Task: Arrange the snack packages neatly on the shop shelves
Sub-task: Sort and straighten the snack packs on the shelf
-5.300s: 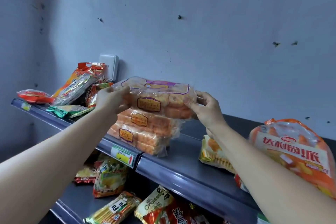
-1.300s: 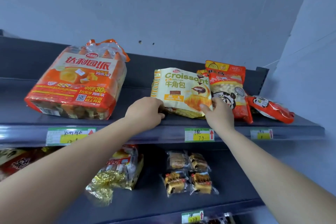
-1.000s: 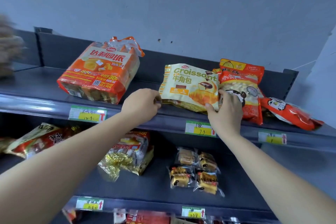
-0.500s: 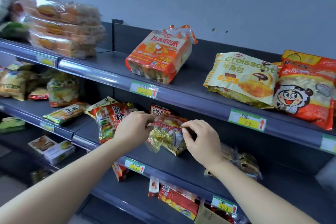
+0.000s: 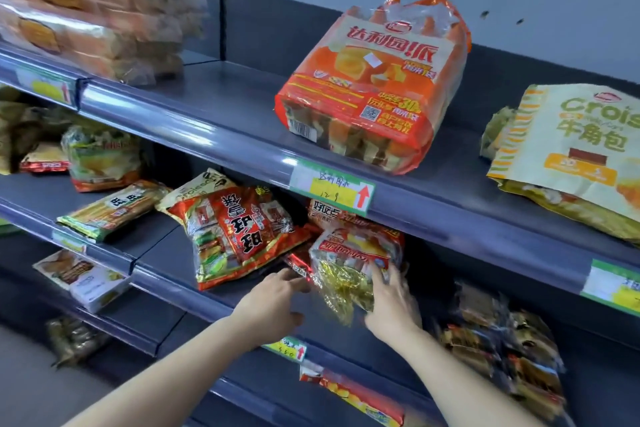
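From the head view, both hands reach to the middle shelf [image 5: 166,253]. The left hand [image 5: 273,302] has its fingers [image 5: 294,279] stretched out nearly straight with the thumb held apart below. The tips are at a slim red pack [image 5: 296,262] that lies partly under the gold bag [image 5: 343,274]. Blur hides whether they touch it. The right hand [image 5: 391,303] lies against the lower right side of the gold bag, fingers spread wide and resting on the wrapper rather than curled round it. That hand is blurred too.

The gold bag stands tilted near the front of the middle shelf. It is just right of a large red bag [image 5: 242,232], which leans back over a pale bag behind it. Further left on the same shelf lie a stick pack [image 5: 110,208] and a green-and-yellow bag [image 5: 100,156].

On the top shelf [image 5: 207,107] an orange bag [image 5: 374,80] sits above a price tag [image 5: 332,189]. A croissant bag [image 5: 571,149] lies well to its right, and a blurred bread stack [image 5: 86,10] is at far left.

Clear cake packs [image 5: 502,350] lie to the right of the right hand. Lower down, a box [image 5: 83,274] sits on the shelf beneath.
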### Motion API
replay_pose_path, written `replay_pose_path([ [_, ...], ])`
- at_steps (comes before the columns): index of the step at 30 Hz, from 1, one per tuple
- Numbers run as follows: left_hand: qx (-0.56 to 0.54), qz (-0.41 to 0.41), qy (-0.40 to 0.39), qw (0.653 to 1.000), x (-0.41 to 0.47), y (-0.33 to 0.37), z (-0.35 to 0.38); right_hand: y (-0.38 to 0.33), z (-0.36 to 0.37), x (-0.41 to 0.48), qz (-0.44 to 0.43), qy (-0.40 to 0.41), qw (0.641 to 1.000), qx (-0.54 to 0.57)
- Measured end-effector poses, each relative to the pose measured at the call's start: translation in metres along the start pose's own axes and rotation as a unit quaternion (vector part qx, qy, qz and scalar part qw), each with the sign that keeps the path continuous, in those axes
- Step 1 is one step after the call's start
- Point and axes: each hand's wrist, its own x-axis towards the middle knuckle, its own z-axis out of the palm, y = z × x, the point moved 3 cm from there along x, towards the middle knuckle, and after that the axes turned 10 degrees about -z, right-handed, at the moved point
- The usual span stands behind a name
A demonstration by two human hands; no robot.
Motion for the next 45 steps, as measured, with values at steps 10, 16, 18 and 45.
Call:
replay_pose_path([
  [10, -0.043, -0.005, 0.015, 0.999, 0.057, -0.041, -0.006, 0.007, -0.011, 0.043, 0.072, 0.242, 0.959, 0.128],
  [16, -0.127, 0.026, 0.067, 0.989, 0.067, -0.032, -0.022, 0.007, -0.032, 0.029, 0.08, 0.298, 0.93, 0.199],
  [18, -0.188, 0.041, 0.069, 0.979, 0.064, -0.031, -0.027, -0.002, -0.036, 0.021, 0.061, 0.291, 0.921, 0.25],
  [45, -0.613, 0.155, -0.015, 0.774, -0.148, -0.015, -0.222, -0.129, -0.196, -0.151, -0.286, 0.434, 0.74, 0.428],
])
